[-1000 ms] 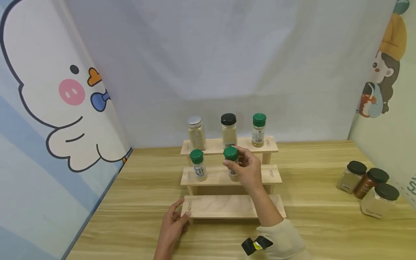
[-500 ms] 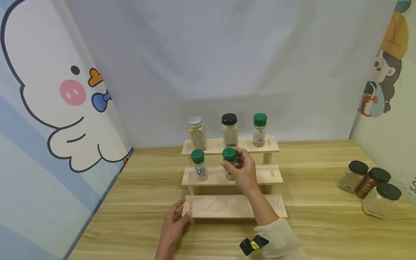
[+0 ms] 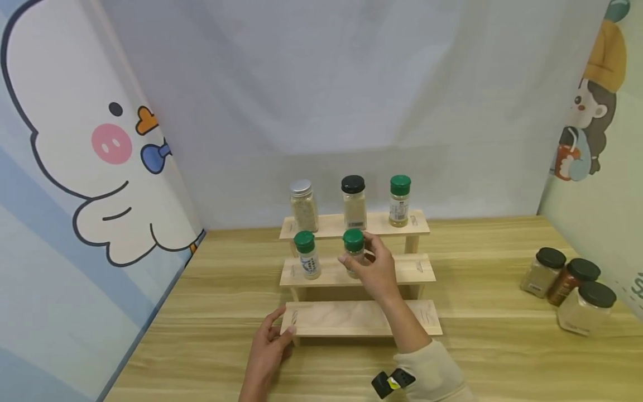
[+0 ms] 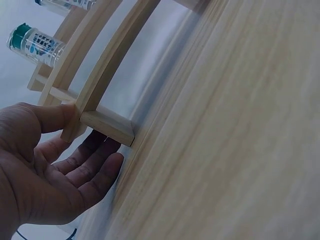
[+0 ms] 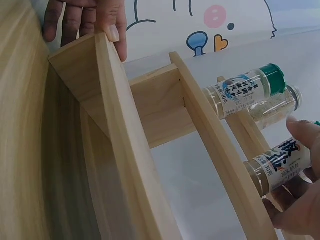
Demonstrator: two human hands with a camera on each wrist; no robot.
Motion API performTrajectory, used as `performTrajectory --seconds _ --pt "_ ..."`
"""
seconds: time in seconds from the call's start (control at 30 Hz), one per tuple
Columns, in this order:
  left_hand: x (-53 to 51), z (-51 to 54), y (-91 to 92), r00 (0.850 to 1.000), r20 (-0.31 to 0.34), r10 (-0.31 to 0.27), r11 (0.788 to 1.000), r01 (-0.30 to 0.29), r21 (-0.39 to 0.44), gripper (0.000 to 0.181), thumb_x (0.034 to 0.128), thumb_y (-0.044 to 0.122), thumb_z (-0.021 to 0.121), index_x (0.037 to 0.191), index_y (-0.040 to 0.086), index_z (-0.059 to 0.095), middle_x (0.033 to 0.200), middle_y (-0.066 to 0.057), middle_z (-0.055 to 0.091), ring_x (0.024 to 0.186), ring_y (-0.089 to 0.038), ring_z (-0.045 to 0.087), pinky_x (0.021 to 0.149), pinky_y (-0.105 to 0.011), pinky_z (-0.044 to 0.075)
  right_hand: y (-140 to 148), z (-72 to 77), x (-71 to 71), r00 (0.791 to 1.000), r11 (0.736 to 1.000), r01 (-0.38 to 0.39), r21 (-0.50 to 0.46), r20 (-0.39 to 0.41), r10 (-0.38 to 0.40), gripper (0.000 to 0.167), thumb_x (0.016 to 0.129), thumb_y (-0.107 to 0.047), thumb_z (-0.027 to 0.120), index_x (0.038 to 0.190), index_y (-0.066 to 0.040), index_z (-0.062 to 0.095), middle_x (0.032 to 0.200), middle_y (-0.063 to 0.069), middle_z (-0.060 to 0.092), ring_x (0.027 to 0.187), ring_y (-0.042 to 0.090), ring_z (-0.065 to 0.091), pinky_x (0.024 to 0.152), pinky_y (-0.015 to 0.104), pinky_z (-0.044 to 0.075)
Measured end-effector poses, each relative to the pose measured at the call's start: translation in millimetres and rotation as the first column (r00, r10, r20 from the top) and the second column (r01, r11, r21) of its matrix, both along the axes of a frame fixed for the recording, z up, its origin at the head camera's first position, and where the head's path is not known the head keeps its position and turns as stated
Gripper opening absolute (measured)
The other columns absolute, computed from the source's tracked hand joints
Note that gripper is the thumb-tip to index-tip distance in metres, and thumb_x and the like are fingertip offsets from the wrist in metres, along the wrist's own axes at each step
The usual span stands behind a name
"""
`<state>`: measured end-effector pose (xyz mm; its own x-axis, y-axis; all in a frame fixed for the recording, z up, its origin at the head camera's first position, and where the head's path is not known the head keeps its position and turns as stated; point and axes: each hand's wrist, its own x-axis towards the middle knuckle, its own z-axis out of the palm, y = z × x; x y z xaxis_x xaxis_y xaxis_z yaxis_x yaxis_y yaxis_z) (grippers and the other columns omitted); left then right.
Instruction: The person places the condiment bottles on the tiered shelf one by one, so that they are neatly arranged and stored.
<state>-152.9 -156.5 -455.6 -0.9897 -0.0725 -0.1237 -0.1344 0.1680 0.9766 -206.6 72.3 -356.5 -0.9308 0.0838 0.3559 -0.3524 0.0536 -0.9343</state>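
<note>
A three-tier wooden rack [image 3: 341,318] stands on the table. My left hand [image 3: 266,349] grips the left end of its lowest shelf, thumb at the shelf edge and fingers beneath, as the left wrist view shows. On the middle shelf, my right hand [image 3: 379,272] holds a green-capped spice jar [image 3: 354,241] between thumb and fingers. The right wrist view shows this jar's label [image 5: 284,162] and its base at the shelf. Left of it, a second green-capped spice jar [image 3: 307,257] stands upright on the same shelf.
The top shelf bears a silver-lidded jar [image 3: 303,207], a black-lidded jar [image 3: 354,204] and a green-capped jar [image 3: 399,202]. Three black-lidded jars, one reddish-brown [image 3: 572,282], stand together at the table's right. A grey curtain [image 3: 321,111] hangs behind the rack.
My right hand and the spice jar it holds have shifted slightly left along the middle shelf. My left hand stays at the lowest shelf.
</note>
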Motion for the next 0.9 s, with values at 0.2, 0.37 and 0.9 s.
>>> performTrajectory --seconds 0.2,0.37,0.9 --pt "0.5 0.8 1.0 1.0 -0.003 0.001 1.0 -0.001 0.005 0.055 0.0894 0.013 0.063 0.139 0.006 0.041 0.095 -0.011 0.064 0.08 -0.022 0.057 0.063 -0.035 0.048 14.4 -26.7 -6.3 0.997 1.0 0.015 0.017 0.074 -0.016 0.056 0.078 -0.011 0.077 0.126 -0.005 0.05 0.119 0.015 0.056 0.11 0.028 0.052 0.091 0.04 0.042" --pt "0.2 0.8 0.9 1.0 -0.004 -0.003 1.0 0.003 -0.001 0.054 0.0901 0.012 0.062 0.139 0.006 0.04 0.095 -0.012 0.063 0.079 -0.022 0.057 0.063 -0.035 0.047 35.3 -24.2 4.6 0.992 0.999 -0.03 0.034 0.124 0.025 0.058 0.081 -0.012 0.074 0.13 -0.002 0.045 0.124 0.019 0.052 0.115 0.033 0.048 0.094 0.043 0.039" --pt "-1.8 -0.7 2.3 1.0 0.01 0.004 1.0 -0.004 -0.017 0.055 0.0896 0.012 0.063 0.139 0.006 0.04 0.092 -0.011 0.063 0.078 -0.022 0.057 0.064 -0.036 0.048 105.1 -6.1 30.7 0.995 0.957 -0.087 0.276 0.077 0.068 0.05 0.086 -0.019 0.069 0.128 -0.001 0.048 0.118 0.022 0.055 0.107 0.032 0.053 0.089 0.048 0.041"
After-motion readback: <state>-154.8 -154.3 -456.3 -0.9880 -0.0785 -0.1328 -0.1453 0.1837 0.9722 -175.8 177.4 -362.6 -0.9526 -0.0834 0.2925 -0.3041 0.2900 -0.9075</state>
